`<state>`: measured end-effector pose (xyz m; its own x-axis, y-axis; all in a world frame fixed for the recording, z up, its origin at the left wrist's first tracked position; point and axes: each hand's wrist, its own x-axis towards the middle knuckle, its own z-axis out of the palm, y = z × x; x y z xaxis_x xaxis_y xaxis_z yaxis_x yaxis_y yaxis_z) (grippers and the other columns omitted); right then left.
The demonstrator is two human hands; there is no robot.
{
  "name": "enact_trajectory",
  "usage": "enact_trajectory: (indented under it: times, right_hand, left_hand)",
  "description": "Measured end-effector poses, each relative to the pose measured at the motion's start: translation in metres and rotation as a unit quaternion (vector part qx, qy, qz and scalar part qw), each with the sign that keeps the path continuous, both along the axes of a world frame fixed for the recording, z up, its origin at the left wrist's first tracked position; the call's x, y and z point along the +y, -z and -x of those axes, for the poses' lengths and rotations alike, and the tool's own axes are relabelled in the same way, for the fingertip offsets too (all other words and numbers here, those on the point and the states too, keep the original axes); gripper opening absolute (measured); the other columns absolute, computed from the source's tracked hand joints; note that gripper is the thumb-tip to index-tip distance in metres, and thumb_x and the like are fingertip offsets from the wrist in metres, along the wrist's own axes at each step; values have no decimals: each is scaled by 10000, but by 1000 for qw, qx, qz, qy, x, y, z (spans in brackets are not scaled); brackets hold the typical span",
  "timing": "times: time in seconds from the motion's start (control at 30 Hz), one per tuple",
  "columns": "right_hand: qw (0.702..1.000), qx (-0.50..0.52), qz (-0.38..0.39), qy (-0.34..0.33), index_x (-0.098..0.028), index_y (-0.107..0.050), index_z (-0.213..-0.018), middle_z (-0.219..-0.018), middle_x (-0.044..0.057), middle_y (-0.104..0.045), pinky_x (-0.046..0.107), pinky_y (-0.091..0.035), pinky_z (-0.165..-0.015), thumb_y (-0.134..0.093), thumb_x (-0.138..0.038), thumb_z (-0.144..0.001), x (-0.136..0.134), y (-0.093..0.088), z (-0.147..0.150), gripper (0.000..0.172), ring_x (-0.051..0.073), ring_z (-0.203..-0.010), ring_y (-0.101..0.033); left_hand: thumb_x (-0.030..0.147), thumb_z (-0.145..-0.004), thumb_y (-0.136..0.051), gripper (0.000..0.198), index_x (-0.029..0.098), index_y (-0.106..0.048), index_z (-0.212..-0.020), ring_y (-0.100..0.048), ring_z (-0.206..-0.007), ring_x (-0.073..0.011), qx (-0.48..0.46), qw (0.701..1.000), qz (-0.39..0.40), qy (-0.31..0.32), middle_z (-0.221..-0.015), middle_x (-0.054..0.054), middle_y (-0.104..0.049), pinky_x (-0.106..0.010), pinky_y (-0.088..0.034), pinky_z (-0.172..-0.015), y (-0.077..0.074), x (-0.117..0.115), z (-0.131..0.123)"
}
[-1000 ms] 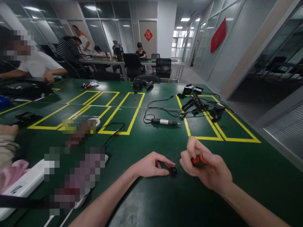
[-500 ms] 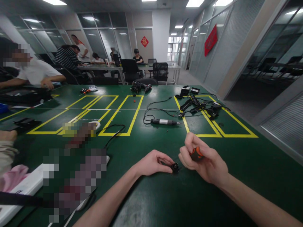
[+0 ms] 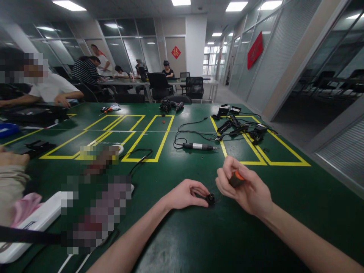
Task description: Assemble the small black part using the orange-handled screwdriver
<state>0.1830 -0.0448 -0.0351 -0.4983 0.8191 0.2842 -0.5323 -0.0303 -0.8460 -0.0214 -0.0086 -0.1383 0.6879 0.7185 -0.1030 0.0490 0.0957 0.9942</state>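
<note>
My left hand (image 3: 189,195) rests on the green table, thumb and fingers closed around a small black cylindrical part (image 3: 211,199) with a round opening on top. To the right, my right hand (image 3: 246,187) is wrapped round the orange and black handle of what looks like a screwdriver (image 3: 236,179). The handle's end faces me, just above the tabletop. Its shaft points toward the black part but is too faint and blurred to make out, so I cannot tell whether the tip touches it.
An electric screwdriver (image 3: 199,146) with a black cable lies ahead. Black parts and cables (image 3: 236,127) are heaped at the back right. A corded power tool (image 3: 170,105) sits at the far edge. On the left are a white power strip (image 3: 34,231) and a co-worker's sleeve (image 3: 13,189).
My right hand has turned the handle slightly, so its orange marks show differently. The left hand keeps its grip on the black part. The whole view has shifted a little.
</note>
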Motion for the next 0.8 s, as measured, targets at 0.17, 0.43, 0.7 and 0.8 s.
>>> enact_trajectory:
  times: [0.17,0.43,0.7,0.8]
  right_hand:
    - [1000,-22,-10,1,-193,-489,-556,-494,-28,-355,274,-249,-471,-373,-441,-1048,2,-2,0,563,113,-462,-297]
    - [1000,-1,-25,-11,-217,-541,-848,-616,-49,-456,256,-244,-484,-550,-404,-970,-4,1,-1,223,99,-468,-292]
    - [1000,15,6,-23,-177,-590,-668,-528,-38,-340,268,-211,-475,-347,-461,-1058,-1,2,0,540,107,-470,-261]
    - [999,37,14,-34,-206,-588,-833,-547,-62,-336,262,-201,-489,-478,-500,-988,-2,3,-2,350,105,-477,-217]
  left_hand:
    - [340,-644,-921,463,111,-783,-1022,-752,-929,-219,-2,1000,17,3,-1024,-124,-793,-383,-570,-963,1,2,0]
    - [329,-689,-899,457,113,-786,-1075,-759,-940,-223,6,1000,9,18,-1047,-130,-794,-368,-573,-961,-1,4,3]
    - [257,-733,-856,590,154,-691,-1290,-718,-1100,-242,26,998,-31,39,-1226,-151,-739,-288,-588,-819,-5,2,4]
    - [241,-665,-902,614,148,-697,-1236,-721,-1096,-242,11,1000,-18,17,-1201,-146,-748,-286,-587,-825,-3,1,2]
